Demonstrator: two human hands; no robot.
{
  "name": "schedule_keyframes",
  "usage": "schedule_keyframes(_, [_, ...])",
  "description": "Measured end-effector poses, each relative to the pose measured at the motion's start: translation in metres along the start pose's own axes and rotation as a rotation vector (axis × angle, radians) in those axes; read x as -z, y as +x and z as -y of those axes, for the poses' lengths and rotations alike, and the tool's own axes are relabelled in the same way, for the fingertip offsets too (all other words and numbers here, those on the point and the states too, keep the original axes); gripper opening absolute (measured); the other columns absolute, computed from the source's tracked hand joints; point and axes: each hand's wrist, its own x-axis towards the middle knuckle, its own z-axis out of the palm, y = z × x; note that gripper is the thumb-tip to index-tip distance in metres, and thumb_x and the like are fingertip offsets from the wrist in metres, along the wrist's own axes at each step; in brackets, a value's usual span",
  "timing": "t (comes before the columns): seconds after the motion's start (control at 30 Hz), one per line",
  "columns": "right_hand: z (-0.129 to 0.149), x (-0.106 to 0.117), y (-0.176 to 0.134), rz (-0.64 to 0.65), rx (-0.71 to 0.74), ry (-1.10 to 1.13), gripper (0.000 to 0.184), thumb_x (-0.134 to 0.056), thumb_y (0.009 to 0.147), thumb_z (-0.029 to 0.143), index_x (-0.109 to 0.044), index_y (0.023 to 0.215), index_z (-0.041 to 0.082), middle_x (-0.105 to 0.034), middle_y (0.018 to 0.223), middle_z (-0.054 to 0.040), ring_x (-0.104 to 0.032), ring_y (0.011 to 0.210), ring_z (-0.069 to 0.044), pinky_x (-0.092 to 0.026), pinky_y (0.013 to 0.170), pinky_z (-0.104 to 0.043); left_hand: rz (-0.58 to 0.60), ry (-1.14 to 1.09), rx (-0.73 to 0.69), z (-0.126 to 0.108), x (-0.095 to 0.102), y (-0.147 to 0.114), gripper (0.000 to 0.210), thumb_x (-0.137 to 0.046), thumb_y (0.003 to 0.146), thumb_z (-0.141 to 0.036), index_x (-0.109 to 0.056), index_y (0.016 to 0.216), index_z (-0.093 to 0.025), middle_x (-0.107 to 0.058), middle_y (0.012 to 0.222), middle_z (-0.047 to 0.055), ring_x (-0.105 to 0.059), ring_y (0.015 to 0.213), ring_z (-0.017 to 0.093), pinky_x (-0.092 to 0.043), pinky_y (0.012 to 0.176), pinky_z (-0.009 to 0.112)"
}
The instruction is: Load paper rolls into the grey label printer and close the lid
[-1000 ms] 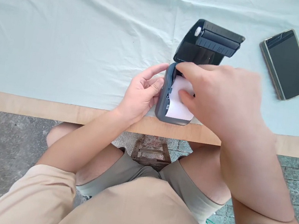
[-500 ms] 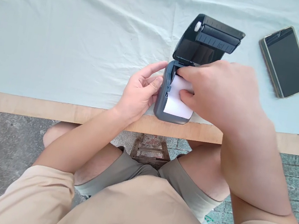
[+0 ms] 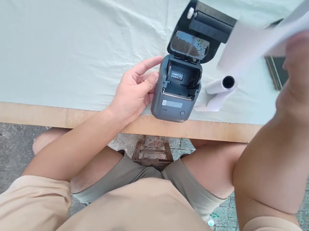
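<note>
A small dark printer (image 3: 177,87) stands at the centre of the frame, its lid (image 3: 201,30) tipped back and its bay exposed. It looks like a hard plastic shell, light enough to tip or skid on the cloth (image 3: 66,36) if nudged. The left hand (image 3: 137,88) has its grip loosely parted, thumb and forefinger against the printer's left side without wrapping it. The lower body is the sounder hold; the raised lid looks like the fragile part, as strain there would fall on the hinge.

In the upper right, the right hand (image 3: 308,75) is blurred, its grip pinching a white paper strip (image 3: 253,45). The strip looks limp and easily creased, best taken by its margins. A paper roll (image 3: 217,87) lies just right of the printer, tail loose; whether it joins the strip cannot be told. It would probably roll if bumped.

The tabletop (image 3: 53,114) ends just below the printer, so toward the person there is little margin. A phone (image 3: 278,71) lies partly hidden behind the strip; the broad stretch at left offers more room.
</note>
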Motion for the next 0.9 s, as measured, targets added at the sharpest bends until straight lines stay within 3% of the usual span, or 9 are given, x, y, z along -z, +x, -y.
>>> schedule_keyframes(0.2, [-0.031,-0.024,0.016,-0.059,-0.176,0.046,0.057,-0.05,0.096,0.066,-0.06,0.144,0.039,-0.076,0.11,-0.0047,-0.055,0.124,-0.029,-0.051,0.088,-0.04,-0.022,0.031,0.01,-0.004,-0.002,0.002,0.022,-0.076,0.097,-0.029,-0.075,0.119,-0.028,-0.079,0.081,-0.005,-0.078,0.074,0.012,-0.063,0.063,0.02])
schedule_keyframes(0.3, [-0.046,-0.032,0.025,-0.211,-0.33,0.112,0.055,-0.041,0.1,0.05,-0.057,0.146,0.023,-0.069,0.134,-0.0108,-0.061,0.111,-0.022,-0.053,0.08,-0.033,-0.036,0.027,0.005,-0.004,-0.003,0.004,0.02,-0.074,0.097,-0.025,-0.077,0.117,-0.027,-0.077,0.077,-0.005,-0.076,0.068,0.01,-0.06,0.058,0.018])
schedule_keyframes(0.37, [-0.053,-0.038,0.026,-0.22,-0.394,0.162,0.048,-0.047,0.097,0.042,-0.062,0.134,0.016,-0.068,0.132,-0.0136,-0.065,0.099,-0.017,-0.054,0.08,-0.029,-0.049,0.02,0.002,-0.004,-0.004,0.005,0.018,-0.073,0.097,-0.023,-0.078,0.114,-0.026,-0.077,0.076,-0.006,-0.074,0.065,0.009,-0.059,0.057,0.018])
schedule_keyframes(0.47, [-0.06,-0.045,0.019,-0.245,-0.351,0.233,0.047,-0.062,0.089,0.037,-0.06,0.131,0.019,-0.067,0.131,-0.0123,-0.066,0.094,-0.014,-0.053,0.073,-0.026,-0.05,0.0,-0.015,-0.004,-0.005,0.005,0.016,-0.073,0.098,-0.022,-0.08,0.112,-0.025,-0.077,0.075,-0.006,-0.072,0.061,0.007,-0.058,0.057,0.017])
schedule_keyframes(0.57, [-0.059,-0.045,0.007,-0.554,-0.213,0.289,0.04,-0.06,0.086,0.032,-0.054,0.125,0.025,-0.063,0.135,-0.0142,-0.067,0.103,-0.016,-0.043,0.055,-0.026,-0.038,-0.012,-0.008,-0.004,-0.005,0.004,0.017,-0.071,0.099,-0.02,-0.08,0.112,-0.025,-0.077,0.076,-0.006,-0.071,0.059,0.007,-0.06,0.058,0.018])
schedule_keyframes(0.63, [-0.054,-0.042,-0.001,-0.631,-0.131,0.303,0.024,-0.058,0.084,0.03,-0.054,0.108,0.028,-0.067,0.119,-0.0115,-0.066,0.09,-0.015,-0.038,0.05,-0.028,-0.028,-0.009,0.002,-0.004,-0.004,0.003,0.016,-0.072,0.098,-0.022,-0.079,0.113,-0.025,-0.078,0.078,-0.006,-0.073,0.062,0.008,-0.062,0.06,0.019])
schedule_keyframes(0.7, [-0.048,-0.04,-0.007,-0.503,-0.074,0.321,0.022,-0.063,0.079,0.032,-0.053,0.098,0.028,-0.069,0.107,-0.0072,-0.059,0.066,-0.011,-0.038,0.048,-0.028,-0.025,0.006,0.014,-0.004,-0.003,0.002,0.019,-0.076,0.097,-0.027,-0.077,0.116,-0.026,-0.079,0.082,-0.005,-0.077,0.069,0.01,-0.064,0.063,0.021])
schedule_keyframes(0.77, [-0.042,-0.041,-0.008,-0.326,-0.034,0.329,0.031,-0.071,0.074,0.035,-0.054,0.099,0.027,-0.072,0.108,-0.0051,-0.053,0.052,-0.006,-0.039,0.047,-0.027,-0.034,0.03,0.032,-0.004,-0.003,0.002,0.025,-0.078,0.096,-0.033,-0.074,0.12,-0.028,-0.08,0.088,-0.003,-0.081,0.084,0.015,-0.067,0.072,0.024])
schedule_keyframes(0.9, [-0.039,-0.052,-0.003,-0.158,-0.071,0.273,0.035,-0.07,0.079,0.037,-0.057,0.11,0.027,-0.074,0.116,-0.005,-0.056,0.052,-0.006,-0.046,0.057,-0.029,-0.058,0.056,0.061,-0.005,-0.002,0.001,0.033,-0.079,0.094,-0.036,-0.071,0.125,-0.027,-0.08,0.092,0.0,-0.08,0.115,0.024,-0.069,0.097,0.037])
